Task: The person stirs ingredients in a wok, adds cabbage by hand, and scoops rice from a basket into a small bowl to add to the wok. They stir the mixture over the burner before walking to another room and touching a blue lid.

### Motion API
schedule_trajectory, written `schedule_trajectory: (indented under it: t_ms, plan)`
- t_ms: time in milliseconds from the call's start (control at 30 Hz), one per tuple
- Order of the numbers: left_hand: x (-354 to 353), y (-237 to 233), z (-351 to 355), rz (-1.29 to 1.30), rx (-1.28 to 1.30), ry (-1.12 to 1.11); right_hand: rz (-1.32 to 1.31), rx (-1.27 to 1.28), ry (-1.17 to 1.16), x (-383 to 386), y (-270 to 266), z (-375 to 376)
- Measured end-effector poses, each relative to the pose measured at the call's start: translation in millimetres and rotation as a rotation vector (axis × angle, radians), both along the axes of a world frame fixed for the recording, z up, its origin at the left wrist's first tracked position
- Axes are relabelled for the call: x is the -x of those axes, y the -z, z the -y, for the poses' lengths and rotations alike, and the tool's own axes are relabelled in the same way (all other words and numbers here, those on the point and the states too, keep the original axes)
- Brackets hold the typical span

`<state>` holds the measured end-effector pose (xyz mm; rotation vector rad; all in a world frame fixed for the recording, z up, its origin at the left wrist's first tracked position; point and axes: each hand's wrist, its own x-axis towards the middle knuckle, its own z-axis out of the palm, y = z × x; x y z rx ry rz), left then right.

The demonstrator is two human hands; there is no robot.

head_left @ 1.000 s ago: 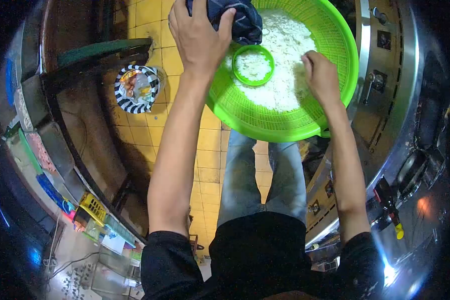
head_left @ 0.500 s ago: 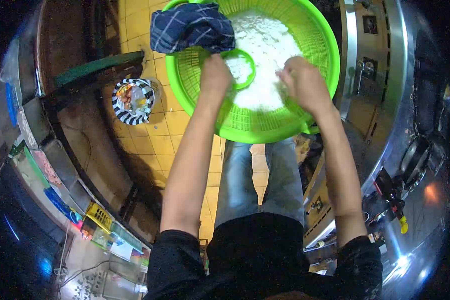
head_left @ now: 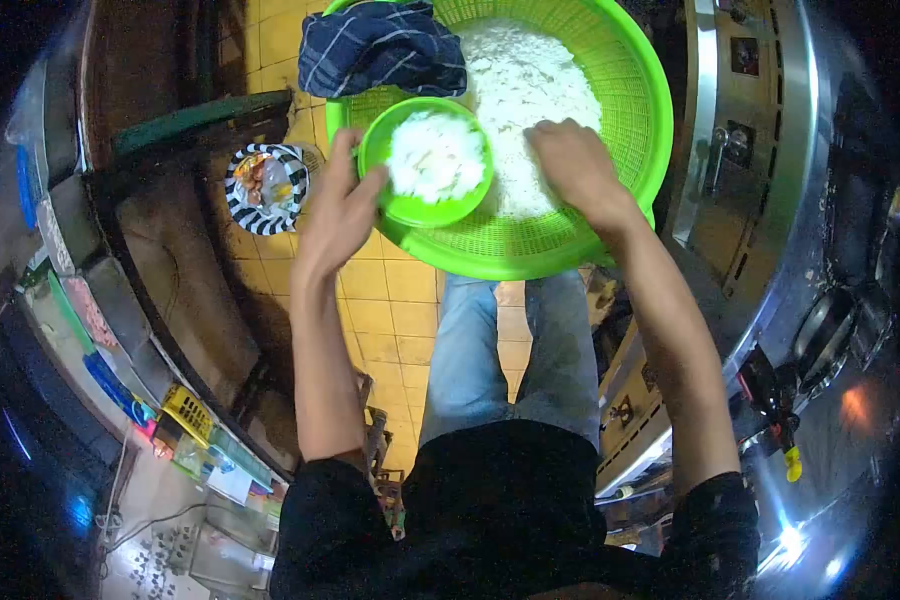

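My left hand (head_left: 342, 212) grips the left rim of a small green bowl (head_left: 433, 213), thumb on the inner side and fingers around the outside. White cooked rice (head_left: 436, 156) fills much of the bowl, which is over the near-left edge of a large green plastic basket (head_left: 642, 190). A big heap of rice (head_left: 530, 80) lies inside that basket. Over the heap's right side is my right hand (head_left: 576, 168), back upward, its fingers curled together and down at the rice. The fingertips and anything in them are hidden. A dark blue checked cloth (head_left: 382, 50) drapes over the basket's far-left rim.
On the yellow tiled floor (head_left: 390, 305) at left stands a bin with a black-and-white striped liner (head_left: 238, 208) and litter inside. A metal stove front with knobs (head_left: 740, 140) runs along the right. Black pans (head_left: 832, 325) and a yellow-capped bottle (head_left: 776, 405) are farther right.
My left hand has moved left and brought the bowl up out of the basket, its rice now facing me. My right hand has shifted left over the heap.
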<state>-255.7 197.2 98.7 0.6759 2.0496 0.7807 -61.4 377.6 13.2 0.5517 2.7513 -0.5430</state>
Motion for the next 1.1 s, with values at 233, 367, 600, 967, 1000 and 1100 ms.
schedule_trajectory:
  t_ms: [233, 367, 600, 967, 1000, 1100]
  plan:
    - [-24, -42, 111, 0.104, 0.01, -0.39, 0.15, -0.257, -0.317, 6, 11, 9]
    - [-61, -28, 176, 0.179, 0.019, -0.69, 0.236, -0.208, -0.336, 6, 4, -8]
    - [-159, 24, 239, 0.288, -0.114, -1.085, -0.049, -0.318, -0.252, 12, 17, -32]
    - [-227, 57, 238, 0.394, -0.238, -1.211, 0.09, -0.317, -0.304, 24, 19, -16]
    - [-223, 58, 235, 0.394, -0.239, -1.183, 0.08, -0.369, -0.316, 25, 16, -14]
    - [-205, 64, 229, 0.383, -0.227, -1.115, 0.087, -0.378, -0.264, 23, 12, -7]
